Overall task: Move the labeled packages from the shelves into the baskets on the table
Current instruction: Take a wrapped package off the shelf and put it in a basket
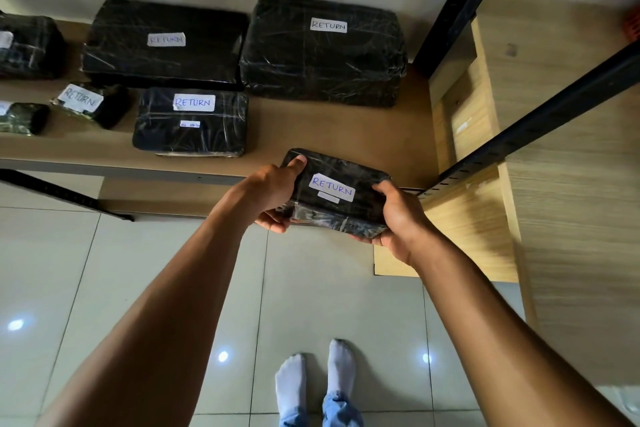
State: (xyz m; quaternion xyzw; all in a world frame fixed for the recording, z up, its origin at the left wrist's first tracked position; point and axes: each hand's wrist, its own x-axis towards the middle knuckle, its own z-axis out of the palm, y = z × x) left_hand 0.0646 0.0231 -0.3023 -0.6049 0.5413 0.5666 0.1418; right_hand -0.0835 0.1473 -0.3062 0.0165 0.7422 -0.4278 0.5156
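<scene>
At the front edge of the wooden shelf (311, 128), beside the black upright (519, 139), I am holding a black wrapped package (341, 210) labelled RETURN between both hands. My left hand (273, 194) is clamping its left end, thumb on top, fingers (275, 225) curled beneath; my right hand (394, 218) is gripping the right end likewise. Other RETURN packages (323, 55) are sitting further back.

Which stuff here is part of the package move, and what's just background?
Job: held RETURN package, gripped by left hand and right hand; on the shelf board, RETURN-labelled large flat package, tall package, medium package, small package.
Background: rack post, wooden cabinet, tiled floor, socked feet. No basket clearly visible.
</scene>
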